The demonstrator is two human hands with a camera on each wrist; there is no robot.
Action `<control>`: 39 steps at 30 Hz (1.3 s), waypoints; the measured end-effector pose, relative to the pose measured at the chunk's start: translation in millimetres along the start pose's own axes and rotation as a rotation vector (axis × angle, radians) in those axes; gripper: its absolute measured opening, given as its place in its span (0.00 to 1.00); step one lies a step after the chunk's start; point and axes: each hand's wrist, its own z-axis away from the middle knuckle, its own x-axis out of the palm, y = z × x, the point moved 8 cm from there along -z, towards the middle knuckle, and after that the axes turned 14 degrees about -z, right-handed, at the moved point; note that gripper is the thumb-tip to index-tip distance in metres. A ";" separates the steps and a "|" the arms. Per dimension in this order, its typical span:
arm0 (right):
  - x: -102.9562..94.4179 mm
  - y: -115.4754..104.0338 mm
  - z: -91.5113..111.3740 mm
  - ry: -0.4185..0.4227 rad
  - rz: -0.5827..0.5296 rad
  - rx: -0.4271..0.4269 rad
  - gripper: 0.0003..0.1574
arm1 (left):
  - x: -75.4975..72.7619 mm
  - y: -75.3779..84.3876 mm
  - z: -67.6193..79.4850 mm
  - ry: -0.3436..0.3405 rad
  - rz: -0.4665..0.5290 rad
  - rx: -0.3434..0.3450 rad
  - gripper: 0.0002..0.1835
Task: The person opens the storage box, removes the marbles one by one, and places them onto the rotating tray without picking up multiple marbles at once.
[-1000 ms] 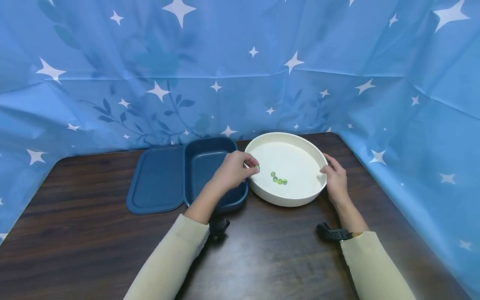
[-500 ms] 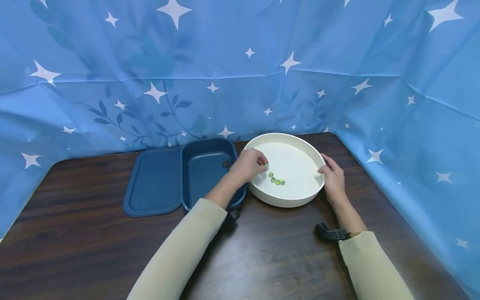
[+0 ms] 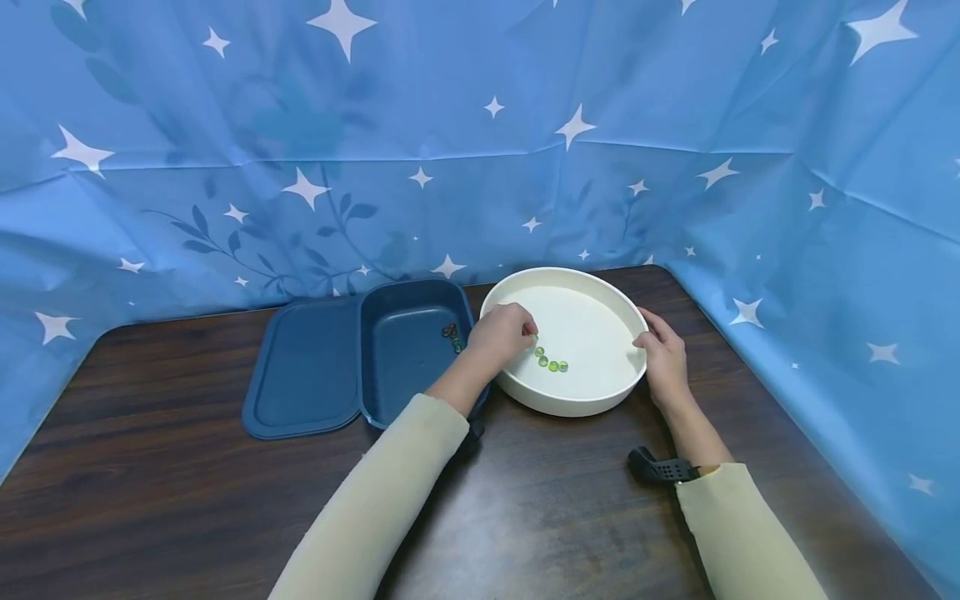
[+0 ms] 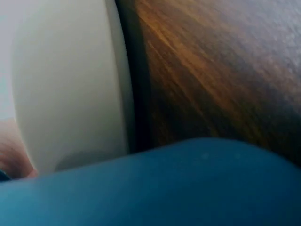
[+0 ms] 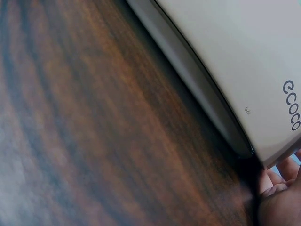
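In the head view my left hand (image 3: pixel 501 335) reaches over the near-left rim of a round white tray (image 3: pixel 577 407). Its fingertips pinch a green marble (image 3: pixel 535 337), mostly covered by the fingers. Close by, several green glass marbles (image 3: pixel 553 366) lie in a bent row on the tray floor. My right hand (image 3: pixel 666 360) grips the tray's right rim, thumb over the edge and fingers outside. The right wrist view shows the fingers (image 5: pixel 277 181) at the tray's lettered side wall (image 5: pixel 263 94). In the left wrist view the marbles are hidden.
Left of the tray stands an open blue box (image 3: pixel 405 367) with several small dark marbles (image 3: pixel 452 333) at its right side. A flat blue lid (image 3: pixel 303 367) lies beside it on the dark wooden table (image 3: pixel 150 467). A starry blue cloth (image 3: pixel 450 100) hangs behind.
My left hand has moved right from the box's edge over the tray, carrying the green marble to the row's upper end. The box's dark marbles have come into sight. My right hand keeps its grip.
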 end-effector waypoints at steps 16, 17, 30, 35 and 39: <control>3.7 -1.0 -1.1 -0.007 0.011 0.008 0.40 | 6.9 -1.6 -4.2 -0.022 -0.147 -0.012 0.08; 4.4 -0.8 -1.0 -0.010 0.006 0.010 0.40 | 6.8 -2.2 -4.4 -0.021 -0.149 -0.014 0.08; 6.0 -1.4 -0.7 -0.009 0.004 0.016 0.40 | 2.4 -2.9 -3.4 -0.045 -0.107 0.019 0.12; 5.9 -0.7 -1.2 -0.007 0.012 0.020 0.41 | -16.4 -2.3 6.4 -0.041 0.002 0.063 0.15; 1.7 -1.7 0.3 0.006 0.016 0.026 0.41 | -42.8 -4.8 23.9 0.004 0.008 0.096 0.15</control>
